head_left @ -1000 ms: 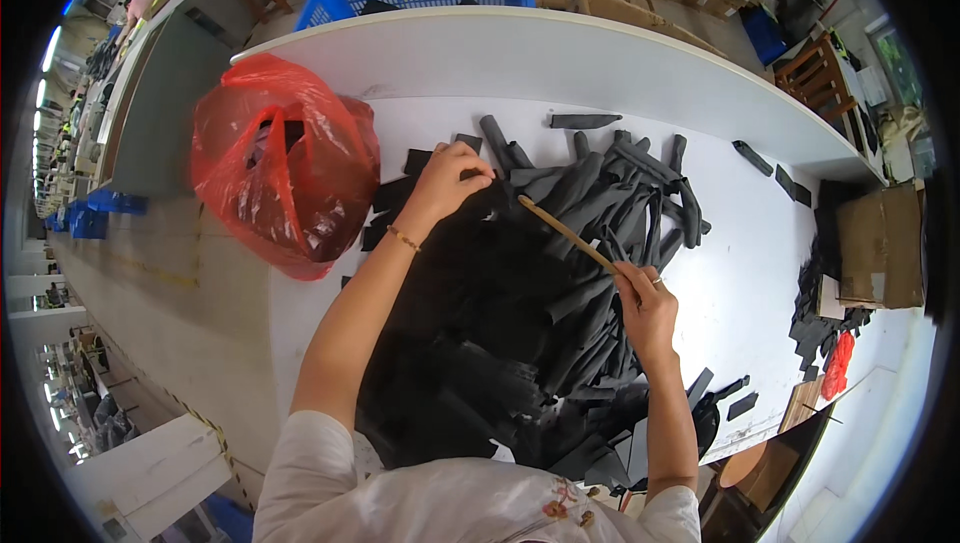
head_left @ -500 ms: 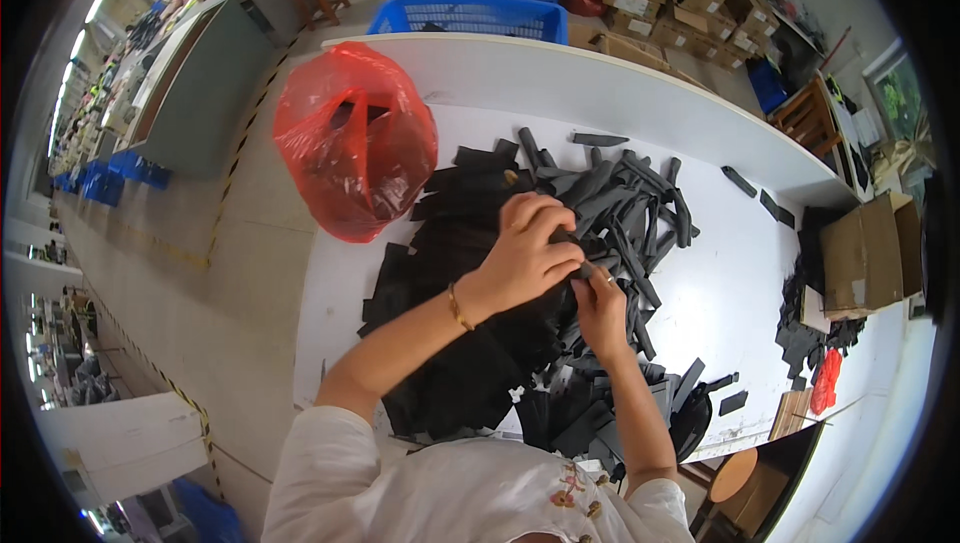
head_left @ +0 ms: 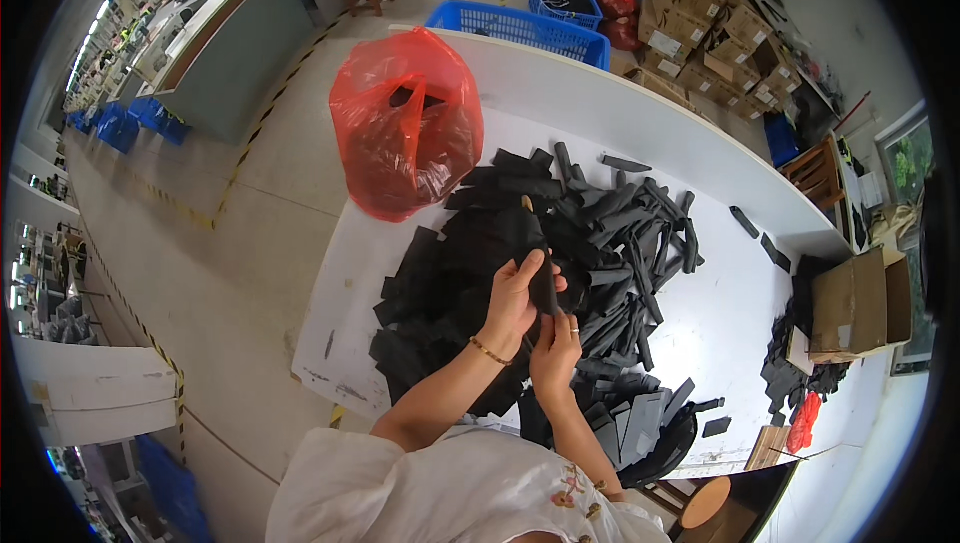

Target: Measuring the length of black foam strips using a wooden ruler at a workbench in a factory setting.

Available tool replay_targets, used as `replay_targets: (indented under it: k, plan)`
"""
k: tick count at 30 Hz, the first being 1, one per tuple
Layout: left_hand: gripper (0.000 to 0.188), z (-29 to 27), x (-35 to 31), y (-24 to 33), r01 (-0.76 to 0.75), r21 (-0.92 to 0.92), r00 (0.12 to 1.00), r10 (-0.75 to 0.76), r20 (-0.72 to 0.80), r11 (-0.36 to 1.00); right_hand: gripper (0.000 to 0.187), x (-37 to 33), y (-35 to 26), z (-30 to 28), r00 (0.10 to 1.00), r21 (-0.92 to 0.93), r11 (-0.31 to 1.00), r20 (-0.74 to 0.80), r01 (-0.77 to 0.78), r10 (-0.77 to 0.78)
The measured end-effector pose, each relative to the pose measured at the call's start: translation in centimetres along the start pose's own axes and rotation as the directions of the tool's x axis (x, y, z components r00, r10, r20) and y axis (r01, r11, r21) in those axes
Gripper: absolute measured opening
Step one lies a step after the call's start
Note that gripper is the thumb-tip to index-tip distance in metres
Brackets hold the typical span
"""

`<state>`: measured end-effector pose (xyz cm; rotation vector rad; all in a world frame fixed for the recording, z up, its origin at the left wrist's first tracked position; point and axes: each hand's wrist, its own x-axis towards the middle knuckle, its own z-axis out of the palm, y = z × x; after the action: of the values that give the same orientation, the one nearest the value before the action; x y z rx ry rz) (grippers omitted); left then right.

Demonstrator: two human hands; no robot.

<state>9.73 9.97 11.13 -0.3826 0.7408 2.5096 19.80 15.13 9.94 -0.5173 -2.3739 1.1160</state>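
Note:
Over the heap of black fabric pieces (head_left: 480, 253) on the white table, my two hands work together on one narrow black fabric strip (head_left: 545, 293). My left hand (head_left: 514, 295) is closed round its upper part, the thumb lying along it. Just below and to the right, my right hand (head_left: 556, 351) pinches the lower end. A small tan tip (head_left: 527, 203) stands up beyond the strip; what it belongs to is hidden by the black cloth. Many rolled, tube-like black pieces (head_left: 640, 243) lie to the right of the hands.
A red plastic bag (head_left: 408, 133) stands at the table's far left corner. A raised white panel (head_left: 640, 108) runs along the far edge, with a blue crate (head_left: 520, 28) behind it. At right are a cardboard box (head_left: 850, 308) and flat dark pieces (head_left: 640, 428) nearer me.
My hands have come down and closer to me, and the strip now points upright between them. The view has shifted, so the table and bag sit differently in it.

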Motion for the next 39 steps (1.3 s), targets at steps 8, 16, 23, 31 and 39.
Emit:
replay_targets:
  k: [8,16,23,31,39]
  plan:
    - [0.025,0.4,1.0,2.7,-0.071,0.192,0.992,0.090,-0.089,0.979,0.010,-5.7,0.4,-2.3,0.968,0.034,0.989,0.213,-0.146,0.136]
    - [0.033,-2.3,2.4,3.6,-0.024,0.090,0.996,0.032,-0.078,0.996,0.008,-12.7,2.4,-10.9,0.826,-0.102,0.929,0.431,-0.355,0.363]
    - [0.033,-0.9,2.0,1.6,-0.074,-0.050,0.990,0.067,-0.126,0.996,0.046,-5.6,-0.5,-7.1,0.963,0.104,0.967,0.166,-0.231,0.212]
    - [0.032,-1.2,-0.1,1.5,-0.472,0.711,0.823,-0.028,0.567,0.521,0.013,4.1,0.9,-5.1,0.991,0.356,0.927,0.102,-0.119,0.088]
    - [0.030,0.9,-2.7,-2.4,-0.011,0.796,0.833,-0.435,0.343,0.606,0.016,10.9,1.6,-5.9,0.889,0.488,0.840,-0.241,-0.236,0.390]
